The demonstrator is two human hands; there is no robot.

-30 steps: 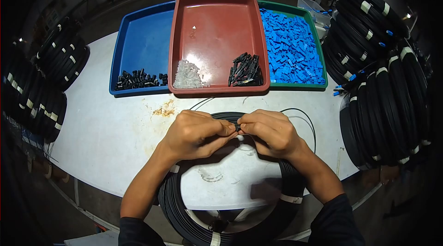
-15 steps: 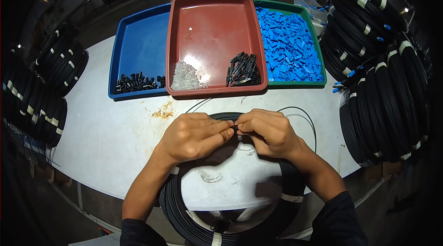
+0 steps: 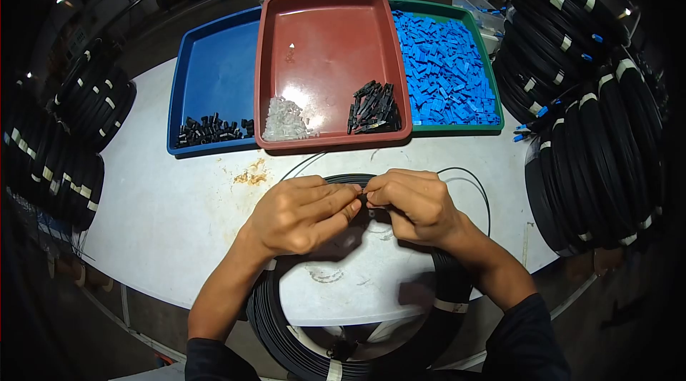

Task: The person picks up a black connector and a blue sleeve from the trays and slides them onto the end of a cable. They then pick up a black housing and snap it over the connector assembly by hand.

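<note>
Over the far side of a black cable coil, my two hands meet fingertip to fingertip. My left hand is closed in a pinch, and so is my right hand. Between their fingertips shows a small black piece, mostly covered, so its exact kind cannot be made out. A thin loose black cable loops out to the right of my right hand. Pale tape bands the coil, which overhangs the table's near edge.
Beyond my hands stand a blue tray with short black parts, a red tray with clear and black pieces, and a green tray full of blue connector parts. Cable coils are stacked right, more coils left, on the white table.
Both hands stay in nearly the same pinch over the coil, with only slight finger movement. The view has shifted very slightly.
</note>
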